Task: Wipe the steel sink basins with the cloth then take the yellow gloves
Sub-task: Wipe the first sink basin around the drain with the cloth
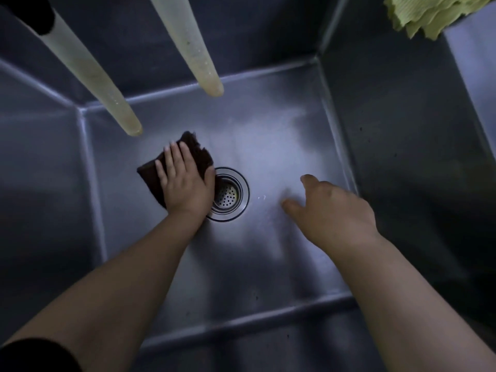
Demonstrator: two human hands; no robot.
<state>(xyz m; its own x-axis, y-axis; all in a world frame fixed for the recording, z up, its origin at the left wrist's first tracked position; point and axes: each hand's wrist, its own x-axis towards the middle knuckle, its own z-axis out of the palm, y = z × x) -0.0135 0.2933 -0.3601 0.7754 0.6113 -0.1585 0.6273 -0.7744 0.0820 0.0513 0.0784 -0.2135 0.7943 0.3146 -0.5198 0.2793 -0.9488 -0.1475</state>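
I look down into a deep steel sink basin (pixel 281 157). My left hand (pixel 185 181) lies flat on a dark brown cloth (pixel 150 174), pressing it onto the basin floor just left of the round drain strainer (pixel 230 194). My right hand (pixel 332 208) hovers over the floor to the right of the drain, fingers spread, holding nothing. At the top right corner, the yellow-green gloves (pixel 426 14) hang over the basin's rim.
Two pale hoses hang down into the basin from above, one (pixel 88 73) at the left and one (pixel 193 47) near the middle back. The steel walls rise steeply on all sides; the right wall (pixel 402 130) is dark.
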